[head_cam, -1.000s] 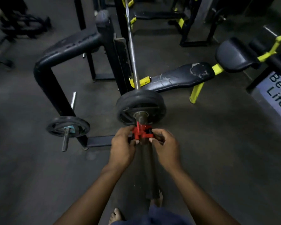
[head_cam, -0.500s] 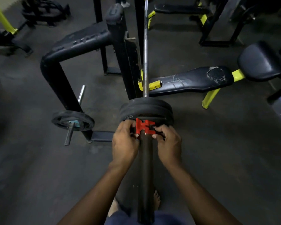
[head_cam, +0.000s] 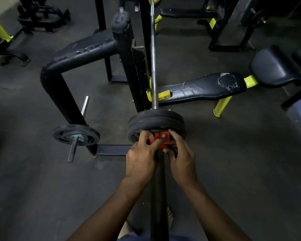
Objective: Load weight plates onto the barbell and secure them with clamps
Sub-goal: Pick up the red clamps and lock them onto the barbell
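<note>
The barbell (head_cam: 153,66) runs away from me, its thick dark sleeve (head_cam: 159,192) pointing at my body. Two black weight plates (head_cam: 155,120) sit side by side on the sleeve. A red clamp (head_cam: 161,139) is on the sleeve, pressed against the nearer plate. My left hand (head_cam: 141,157) grips the clamp from the left, its thumb lying across the top. From the right, my right hand (head_cam: 182,160) holds the clamp with fingers wrapped over and under it. Both hands hide much of the clamp.
A black rack frame (head_cam: 87,54) stands to the left with a spare plate (head_cam: 76,134) on its storage peg. A worn black bench (head_cam: 203,88) with yellow legs lies to the right. More black and yellow machines stand at the back. My bare feet are under the sleeve.
The clamp has slid along the sleeve up against the plates, both hands moving with it. My left thumb now lies across the clamp. The view has tilted downward.
</note>
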